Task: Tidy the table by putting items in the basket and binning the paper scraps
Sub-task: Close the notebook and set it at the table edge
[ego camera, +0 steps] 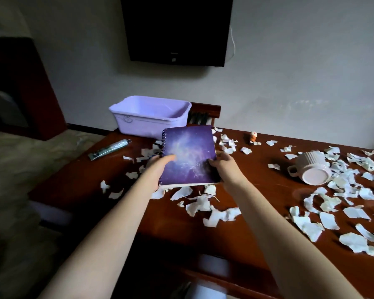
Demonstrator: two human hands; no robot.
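Head view. Found lifted off the table (266, 197), in front of the lilac basket (138, 123) at the far left corner: purple spiral notebook (189, 156). Clamped at its spiral edge by left hand (158, 170), thumb laid across the cover. Clamped at the opposite near corner by right hand (222, 167), fingers curled round the edge.

Step judged in hand: carrying an item to the basket, no contents visible inside. Next called for: forward reach, level lowering past the rim, release.

Left lying out: tipped mug (311, 169), tube (109, 148), small figurine (253, 137), paper scraps (328, 219) widely strewn.
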